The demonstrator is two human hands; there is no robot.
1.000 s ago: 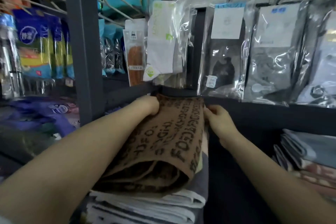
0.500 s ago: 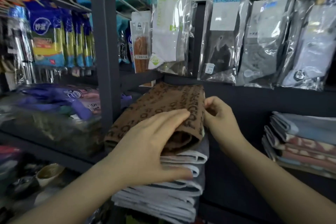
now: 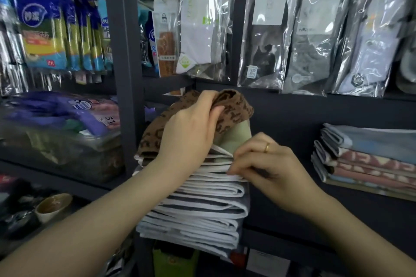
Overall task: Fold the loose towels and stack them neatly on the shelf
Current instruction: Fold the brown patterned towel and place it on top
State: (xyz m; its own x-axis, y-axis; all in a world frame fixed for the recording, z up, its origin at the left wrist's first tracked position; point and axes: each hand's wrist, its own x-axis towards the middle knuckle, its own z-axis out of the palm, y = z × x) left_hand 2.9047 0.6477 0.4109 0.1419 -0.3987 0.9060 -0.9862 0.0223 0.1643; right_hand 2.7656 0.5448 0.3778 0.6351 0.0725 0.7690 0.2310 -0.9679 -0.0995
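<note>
One brown patterned towel (image 3: 234, 108), topmost on the tall folded stack (image 3: 198, 207) at the shelf's front edge, left hand (image 3: 191, 132) fingers clamped on it, lifted; right hand (image 3: 265, 164) pinched a lower fold — likely risk: tugging could topple the stack.

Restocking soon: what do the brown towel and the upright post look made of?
Brown towel: soft woven terry or cotton, matte, by its limp drape and fuzzy dark pattern. Upright post: probably painted metal, flat dark grey with straight, hard edges.
</note>
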